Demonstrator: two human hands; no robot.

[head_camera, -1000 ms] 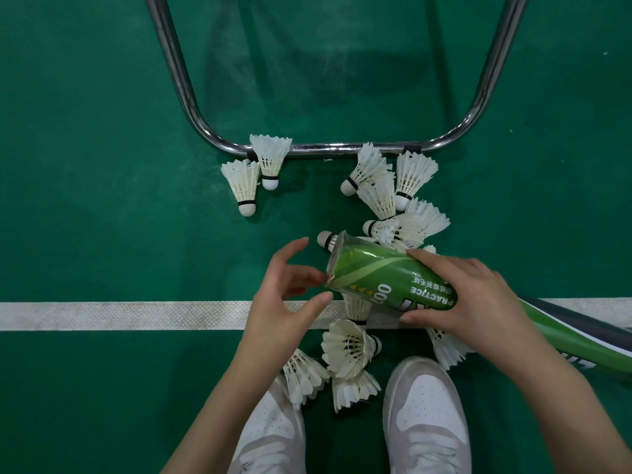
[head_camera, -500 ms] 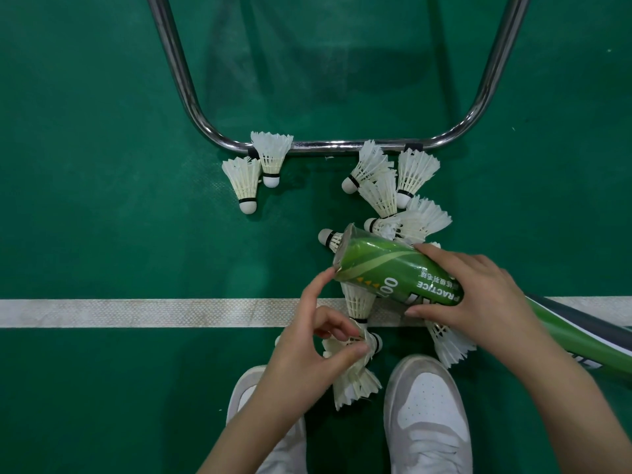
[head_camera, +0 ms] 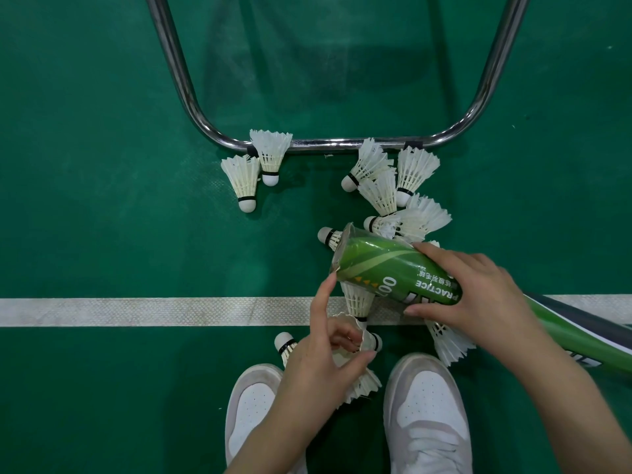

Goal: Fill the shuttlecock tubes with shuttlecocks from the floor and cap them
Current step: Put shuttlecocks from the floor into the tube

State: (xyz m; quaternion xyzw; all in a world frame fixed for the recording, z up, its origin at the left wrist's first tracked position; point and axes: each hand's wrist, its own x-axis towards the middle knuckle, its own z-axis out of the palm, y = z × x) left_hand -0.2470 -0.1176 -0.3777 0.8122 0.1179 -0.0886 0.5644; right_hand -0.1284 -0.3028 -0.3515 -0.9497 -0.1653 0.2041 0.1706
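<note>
A green shuttlecock tube lies slanted above the floor, its open mouth facing left. My right hand grips it around the printed middle. My left hand is low between my shoes, its thumb and fingers pinching a white shuttlecock by the feather skirt. More white shuttlecocks lie on the floor: a pair at upper left, a cluster above the tube, and several under and around my hands.
A chrome U-shaped tube frame lies across the floor behind the shuttlecocks. A white court line runs left to right on the green floor. My two white shoes stand at the bottom.
My left hand dropped from the tube's mouth down to the pile between my shoes and took hold of a shuttlecock. The right hand and tube stayed almost still.
</note>
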